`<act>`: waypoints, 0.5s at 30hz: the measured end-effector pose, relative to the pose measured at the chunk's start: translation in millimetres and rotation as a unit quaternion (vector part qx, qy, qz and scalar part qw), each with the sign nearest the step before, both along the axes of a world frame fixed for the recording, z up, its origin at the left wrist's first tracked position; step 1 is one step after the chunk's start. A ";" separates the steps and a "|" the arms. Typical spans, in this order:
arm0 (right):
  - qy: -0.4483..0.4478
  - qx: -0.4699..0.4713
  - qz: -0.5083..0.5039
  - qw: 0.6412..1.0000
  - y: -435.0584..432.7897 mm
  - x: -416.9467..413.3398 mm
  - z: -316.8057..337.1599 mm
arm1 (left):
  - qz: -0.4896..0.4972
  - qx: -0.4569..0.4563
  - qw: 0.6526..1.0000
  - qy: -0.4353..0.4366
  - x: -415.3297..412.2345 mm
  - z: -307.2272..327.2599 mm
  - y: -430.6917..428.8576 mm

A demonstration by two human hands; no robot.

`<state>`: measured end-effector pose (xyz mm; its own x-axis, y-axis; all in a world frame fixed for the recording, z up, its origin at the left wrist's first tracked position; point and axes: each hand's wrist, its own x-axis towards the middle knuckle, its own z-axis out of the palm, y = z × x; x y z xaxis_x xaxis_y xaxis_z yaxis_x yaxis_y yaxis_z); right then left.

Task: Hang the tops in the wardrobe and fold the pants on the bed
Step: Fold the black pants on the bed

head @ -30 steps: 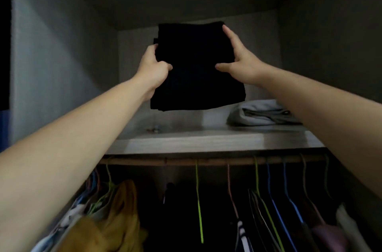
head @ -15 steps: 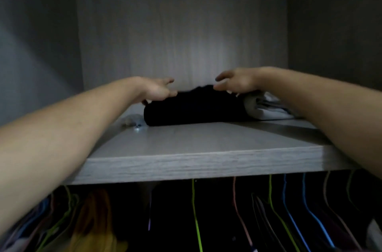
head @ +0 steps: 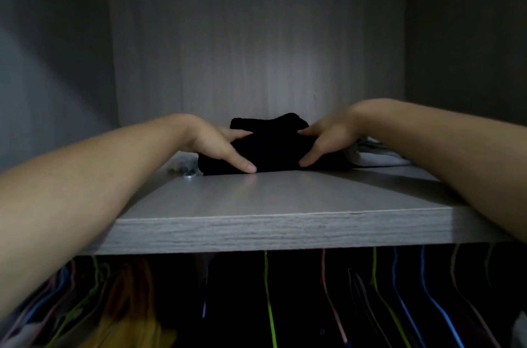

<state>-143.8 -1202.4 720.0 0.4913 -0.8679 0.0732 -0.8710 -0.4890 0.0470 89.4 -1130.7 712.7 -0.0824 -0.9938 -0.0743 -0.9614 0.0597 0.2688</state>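
Observation:
Folded black pants (head: 271, 145) lie on the grey wardrobe shelf (head: 256, 228), toward its back. My left hand (head: 216, 145) holds their left side, thumb on the front edge near the shelf and fingers on top. My right hand (head: 328, 139) grips the right side the same way. The top of the bundle bulges up between my hands.
A folded light grey garment (head: 379, 155) lies on the shelf right of the black pants. A small metal item (head: 189, 175) sits on the shelf at the left. Below the shelf hang clothes on coloured hangers, a green one (head: 268, 296) in the middle and blue ones (head: 427, 296) at right.
The black pants went from held up in the air to lying on the shelf. My hands shifted from resting on top to gripping both sides, and the bundle's top rose.

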 end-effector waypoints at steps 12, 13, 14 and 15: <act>-0.116 -0.166 0.025 0.979 35.6 -32.8 14.6 | 0.076 -0.207 0.971 -0.089 -17.0 9.5 33.4; -0.122 -0.219 0.022 0.968 41.1 -39.8 17.0 | 0.085 -0.282 0.950 -0.101 -19.7 10.0 40.0; -0.127 -0.270 0.017 0.954 47.3 -46.5 17.5 | 0.099 -0.355 0.922 -0.119 -23.2 9.0 46.6; -0.128 -0.317 0.012 0.940 54.5 -53.1 16.3 | 0.114 -0.414 0.892 -0.139 -27.7 6.8 53.2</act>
<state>-196.9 -1147.9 736.2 0.4054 -0.5985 0.6909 -0.8828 -0.4526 0.1259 61.7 -1077.5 719.4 0.0364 -0.7061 0.7072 -0.9966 -0.0781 -0.0267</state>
